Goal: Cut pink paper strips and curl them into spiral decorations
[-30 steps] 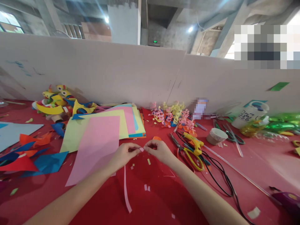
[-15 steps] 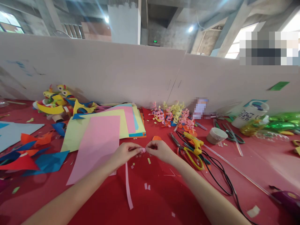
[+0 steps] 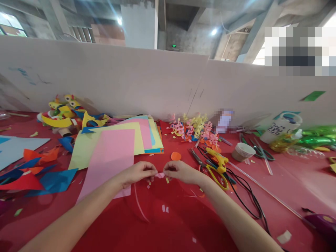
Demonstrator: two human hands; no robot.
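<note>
My left hand and my right hand meet over the red table, both pinching the folded end of a thin pink paper strip. The loose tail of the strip hangs down from my left hand and curves toward me. Both hands have their fingers closed on the strip. A pink sheet lies just left of my left hand, on top of a stack of coloured sheets.
Yellow scissors, a yellow glue gun with black cable, a paper cup and a clear rod lie to the right. Curled paper pieces sit by the white partition. Paper scraps and crafts lie left.
Both hands have dropped slightly toward the table with the strip. The strip's tail has twisted and now shows edge-on as a thin curve.
</note>
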